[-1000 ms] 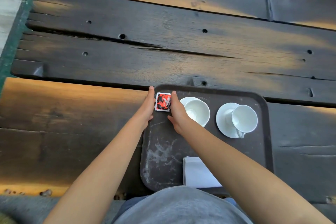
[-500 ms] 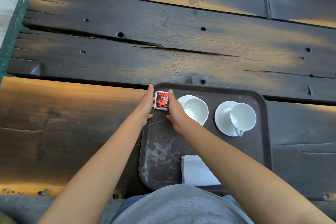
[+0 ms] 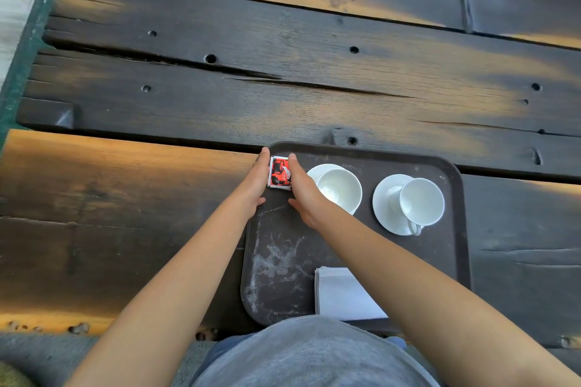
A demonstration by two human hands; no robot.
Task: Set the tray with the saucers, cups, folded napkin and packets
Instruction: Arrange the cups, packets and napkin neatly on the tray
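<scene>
At the near edge of the tray [image 3: 276, 261] the folded napkin [image 3: 342, 295] lies flat, its near side hidden behind the person's shirt. Past the tray's scuffed bare middle, both arms reach to the far left corner. There the left hand [image 3: 254, 185] and right hand [image 3: 303, 192] stand on edge. Their fingers [image 3: 265, 163] are straight and held together, flat against the two sides of the packets [image 3: 279, 174]. Neither hand curls round anything: they squeeze the red-and-white packets between them rather than grip them. The packets rest on the tray floor just inside the rim; how many there are I cannot tell.

The likeliest slip is on the right. The back of the right hand lies just beside the left cup [image 3: 341, 188], perhaps touching it, and that cup sits off-centre on the left saucer [image 3: 317, 170]. A careless move of that hand could probably knock the cup and slide or tip it. Too firm a squeeze might buckle the packets so they spring up and scatter. The left hand lies over the rim, so a sideways push could carry them off the tray.

The right cup [image 3: 421, 201] on the right saucer [image 3: 385, 201] stands well apart and looks safe. Beyond the tray, the counter [image 3: 283, 88] has open cracks between its planks, which could swallow a stray packet.
</scene>
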